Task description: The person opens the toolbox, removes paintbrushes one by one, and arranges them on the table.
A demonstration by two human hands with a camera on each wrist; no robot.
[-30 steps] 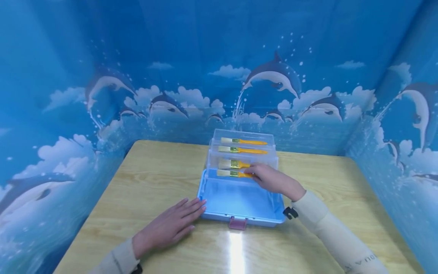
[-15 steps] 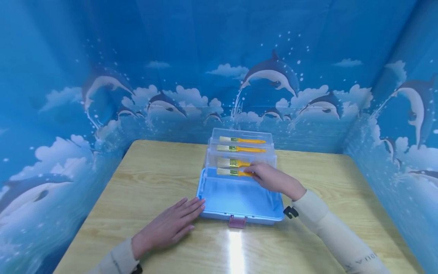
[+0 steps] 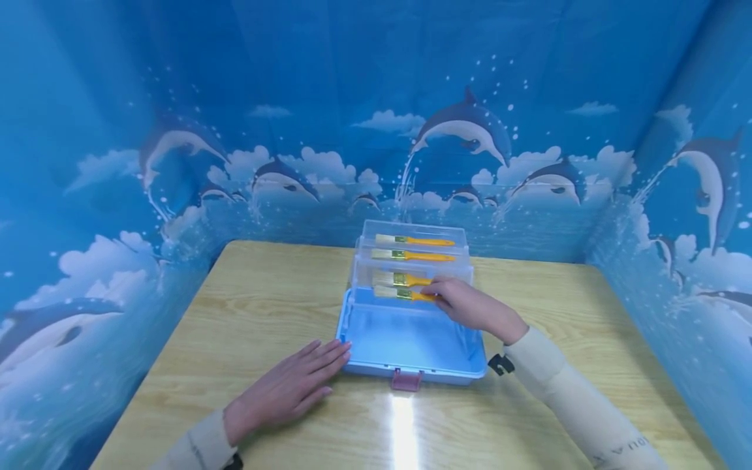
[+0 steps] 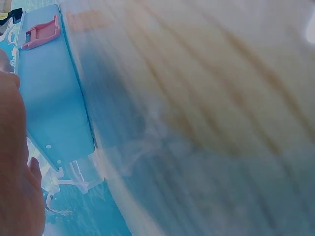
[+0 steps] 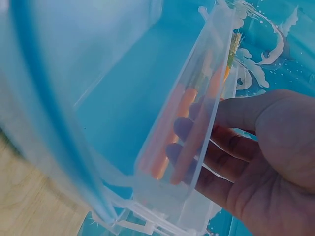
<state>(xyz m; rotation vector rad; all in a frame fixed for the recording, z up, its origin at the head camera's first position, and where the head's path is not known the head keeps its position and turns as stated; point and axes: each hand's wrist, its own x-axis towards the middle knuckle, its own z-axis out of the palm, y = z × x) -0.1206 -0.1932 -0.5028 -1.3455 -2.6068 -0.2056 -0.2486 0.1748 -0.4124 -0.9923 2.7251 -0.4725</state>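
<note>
A light blue storage box [image 3: 411,336] stands with its clear tiered trays [image 3: 365,261] raised at the back. Flat paintbrushes with yellow handles lie across the tiers, two in the upper ones [image 3: 429,257]. My right hand [image 3: 467,303] reaches into the lowest clear tray [image 5: 147,162] and pinches the handle of the front paintbrush [image 3: 388,292]. A wider paintbrush [image 3: 390,279] lies just behind it, its handle end partly hidden by my fingers. My left hand [image 3: 294,385] lies with straight fingers, fingertips at the box's left front corner.
The box's pink latch [image 3: 407,380] hangs at its front edge. A wooden table [image 3: 264,294] carries the box. Blue dolphin-print cloth [image 3: 329,130] walls in the back and both sides.
The front paintbrush has shifted slightly right and up in my right hand, nearer the wider brush behind it. My left hand keeps its place at the box corner.
</note>
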